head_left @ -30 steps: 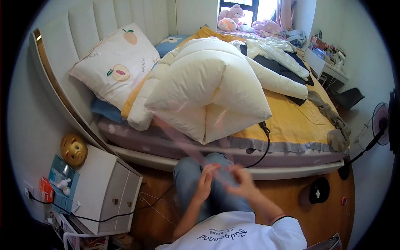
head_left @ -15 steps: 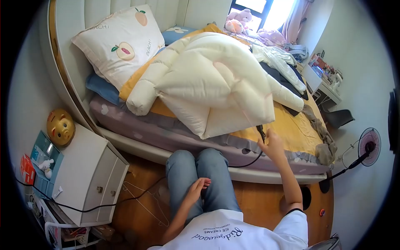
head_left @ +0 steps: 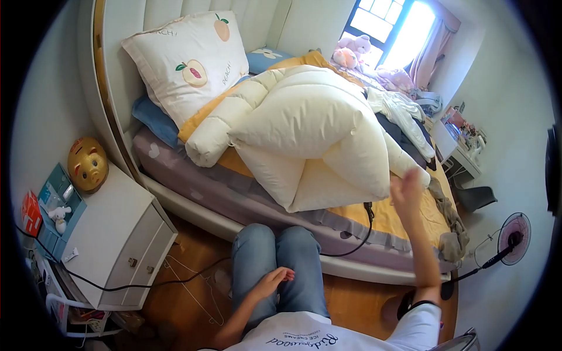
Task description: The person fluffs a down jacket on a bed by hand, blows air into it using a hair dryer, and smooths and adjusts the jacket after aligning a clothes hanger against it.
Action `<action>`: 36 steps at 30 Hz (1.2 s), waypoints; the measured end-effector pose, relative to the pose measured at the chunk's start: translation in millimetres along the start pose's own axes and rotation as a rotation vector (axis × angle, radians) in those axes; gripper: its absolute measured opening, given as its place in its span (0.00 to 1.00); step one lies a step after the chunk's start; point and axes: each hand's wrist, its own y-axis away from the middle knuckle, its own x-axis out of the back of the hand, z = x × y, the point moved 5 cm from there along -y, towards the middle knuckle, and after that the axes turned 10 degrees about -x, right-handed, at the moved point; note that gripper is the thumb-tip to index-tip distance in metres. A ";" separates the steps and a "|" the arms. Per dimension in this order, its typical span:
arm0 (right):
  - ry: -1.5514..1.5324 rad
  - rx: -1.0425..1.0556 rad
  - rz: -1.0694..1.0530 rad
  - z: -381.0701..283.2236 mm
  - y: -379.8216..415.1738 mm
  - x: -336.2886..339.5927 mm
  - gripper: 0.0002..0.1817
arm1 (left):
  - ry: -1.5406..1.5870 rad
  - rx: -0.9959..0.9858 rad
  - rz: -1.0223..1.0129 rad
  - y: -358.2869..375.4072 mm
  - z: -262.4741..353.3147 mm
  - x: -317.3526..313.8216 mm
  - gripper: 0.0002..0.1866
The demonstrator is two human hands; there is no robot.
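Observation:
A puffy cream-white padded garment (head_left: 304,123) lies spread across the bed, one sleeve toward the pillow and another at the right. My right hand (head_left: 408,190) is raised beside its lower right corner, its fingers smeared by motion; whether it touches the padding cannot be made out. Just left of that hand, a black cable end (head_left: 368,212) comes out from under the garment, its other end hidden. My left hand (head_left: 275,282) rests on my jeans (head_left: 253,251), palm turned inward, with loosely extended fingers and nothing visible in it.
Bed (head_left: 205,196) with a peach-print pillow (head_left: 190,70); white cabinet (head_left: 114,225) at left bearing a golden pig (head_left: 88,165) and blue box (head_left: 58,193). The black cable (head_left: 140,288) crosses before the cabinet. A fan (head_left: 514,238) stands right; wire hanger (head_left: 196,292) on the floor.
My right hand has moved up and right, away from the cable end it was at. The garment's lower right part looks fuller and smoother. The view has shifted slightly.

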 end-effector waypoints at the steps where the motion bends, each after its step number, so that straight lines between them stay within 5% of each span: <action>1: -0.004 0.005 -0.002 -6.2 -10.4 -1.6 0.15 | -0.002 -0.004 0.005 1.6 -0.4 -1.5 0.18; 3: 0.561 0.239 -0.668 -28.1 -20.8 -37.4 0.15 | 0.059 0.020 0.011 2.8 -2.9 0.8 0.19; 4: 0.555 0.255 -0.661 -54.2 -39.2 -31.0 0.15 | 0.051 0.006 0.019 2.9 -1.2 3.9 0.19; 6: 0.256 0.318 -0.009 -118.5 -79.7 18.1 0.18 | 0.101 -0.010 0.028 5.0 -1.3 -0.1 0.19; 9: 0.327 0.364 -0.344 -103.9 -85.2 -27.5 0.21 | 0.076 0.000 0.020 3.6 -0.5 -0.6 0.19; 10: 0.906 0.473 -0.545 -91.0 -76.6 -51.1 0.22 | 0.075 -0.008 0.029 2.6 -0.7 -1.7 0.19; 12: 0.727 0.475 -0.687 -100.3 -92.6 -46.4 0.20 | 0.053 0.031 0.027 4.7 -3.1 -0.8 0.18; 14: 0.302 0.204 -0.591 -159.1 -107.3 -14.0 0.22 | 0.049 0.022 0.018 2.3 -2.7 2.8 0.18; 16: 0.261 0.202 -0.352 -143.7 -108.7 -20.7 0.22 | 0.066 0.028 0.009 4.4 -7.9 -2.8 0.18; 18: 0.747 0.682 -0.362 -119.2 -92.6 -44.9 0.21 | 0.083 -0.003 -0.019 1.6 -9.2 0.2 0.17; 19: 0.931 0.601 -0.627 -99.8 -91.3 -53.7 0.22 | 0.079 -0.009 -0.016 1.4 -8.2 -0.4 0.17; 20: 0.927 0.601 -0.620 -114.8 -89.5 -49.3 0.22 | 0.088 0.009 -0.013 3.5 -7.8 -1.1 0.17; 23: 0.431 0.325 -0.268 -151.0 -92.7 -13.3 0.27 | 0.079 0.004 -0.025 2.9 -6.7 -0.7 0.17; 28: 0.990 0.412 -0.644 -84.7 -72.7 -35.7 0.17 | 0.044 0.003 -0.037 1.5 -5.8 0.0 0.16; 30: 0.482 0.322 -0.527 -122.9 -83.0 -3.4 0.17 | 0.073 0.041 -0.015 3.9 -7.2 -2.7 0.16; 32: 0.138 0.210 -0.192 -119.1 -85.6 29.1 0.16 | 0.067 0.034 -0.034 5.7 -8.6 -6.3 0.16; 34: 0.393 0.157 -0.185 -70.5 -73.6 22.3 0.17 | 0.040 0.014 -0.043 -2.8 -6.8 -1.4 0.16; 35: 0.466 0.475 -0.200 -47.2 -59.5 12.3 0.18 | 0.099 -0.026 0.007 -12.0 -6.7 1.8 0.15; 36: 0.777 0.335 -0.488 -46.8 -46.8 7.9 0.18 | 0.160 -0.069 0.058 -24.3 -3.4 4.0 0.15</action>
